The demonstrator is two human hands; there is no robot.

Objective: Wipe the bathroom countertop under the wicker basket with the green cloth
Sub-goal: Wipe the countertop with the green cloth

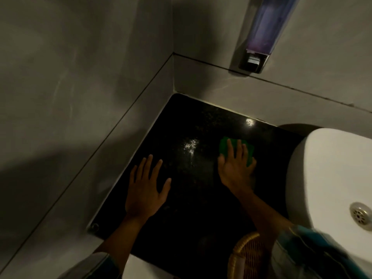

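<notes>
The left hand (147,188) lies flat, palm down, on the dark worktop (201,208), its fingers (148,168) spread and straight, holding nothing. Its forearm runs back toward the lower left, where a pale sleeve edge (96,262) shows at the bottom of the view.

The right hand (235,168) is further forward and to the right, also palm down, pressed onto the green cloth (223,147). Its fingers (238,149) lie extended over the cloth and pin it flat to the worktop rather than curling around it. The cloth shows beyond the fingertips and along the hand's right side. The right forearm slants back to the lower right into a striped blue sleeve (314,250), which is blurred.

The worktop is black, speckled and glossy, fitted into a corner. A pale smear or patch of glare (190,146) sits between the two hands, and a small bright reflection (249,122) lies near the back edge, beyond the cloth.

The basket (247,256) is at the bottom edge of the view, near the front of the worktop and just left of the right sleeve; only part of its woven rim and side shows. It stands apart from the cloth.

A white basin (326,168) with a metal drain (361,216) stands on the right, close beside the right hand. Grey walls (80,77) meet in the corner behind, lit dimly, with shadows across the left wall. A dispenser (261,33) with purplish contents is fixed to the back wall above the worktop.
</notes>
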